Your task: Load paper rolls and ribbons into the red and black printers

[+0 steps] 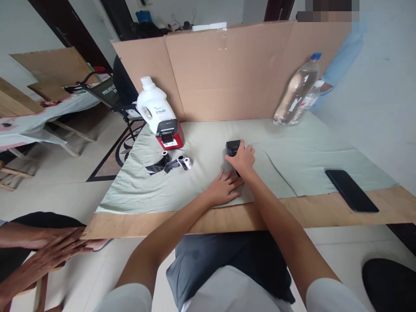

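On the cloth-covered table, my right hand (245, 159) is closed around a small black boxy device (232, 146). Its exact kind is not clear, and the hand covers much of its right side. Just in front of it, my left hand (222, 190) lies palm down on the pale green cloth (201, 143) with the fingers spread. Its fingertips reach close to the device's lower end; whether they touch it I cannot tell. To the left lie loose rolls of black film (160, 164) with white cores. Behind those rolls stands a red and black small machine (170, 135).
A white jug (158, 104) stands behind the red machine. Clear plastic bottles (297, 93) lean by the cardboard screen (227, 78). A black phone (352, 190) lies at the right front edge. Another person's hands (58, 242) rest by the left corner; a blue sleeve (344, 60) shows behind.
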Tool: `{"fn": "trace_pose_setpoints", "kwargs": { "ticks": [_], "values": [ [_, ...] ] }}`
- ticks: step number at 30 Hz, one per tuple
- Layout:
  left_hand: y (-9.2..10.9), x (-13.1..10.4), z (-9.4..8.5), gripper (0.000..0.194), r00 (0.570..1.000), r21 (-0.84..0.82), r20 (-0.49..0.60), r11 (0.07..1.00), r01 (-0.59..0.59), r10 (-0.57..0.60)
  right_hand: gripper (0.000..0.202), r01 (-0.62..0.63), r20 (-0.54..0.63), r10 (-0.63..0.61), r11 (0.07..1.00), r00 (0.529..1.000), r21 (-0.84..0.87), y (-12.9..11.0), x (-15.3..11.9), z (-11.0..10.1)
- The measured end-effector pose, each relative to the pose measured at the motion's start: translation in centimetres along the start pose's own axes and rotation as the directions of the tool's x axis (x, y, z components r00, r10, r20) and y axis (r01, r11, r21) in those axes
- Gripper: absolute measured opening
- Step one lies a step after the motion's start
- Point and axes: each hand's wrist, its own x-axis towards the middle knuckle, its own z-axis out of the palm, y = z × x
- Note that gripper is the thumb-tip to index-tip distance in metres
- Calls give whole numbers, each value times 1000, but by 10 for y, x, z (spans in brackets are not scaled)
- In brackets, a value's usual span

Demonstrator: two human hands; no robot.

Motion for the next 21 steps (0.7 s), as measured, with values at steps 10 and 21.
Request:
{"fn": "trace_pose_setpoints", "kwargs": {
  "ticks": [10, 21],
  "values": [
    [8, -9, -9, 48, 991, -56, -134, 998, -27, 19, 98, 15, 33, -14, 1000, 999, -27, 9, -11, 13],
    [-77, 55, -74, 18, 621, -873, -29, 323, 366, -783, 67, 176, 161, -229, 941, 960, 289, 86, 50, -1]
  ]
}}
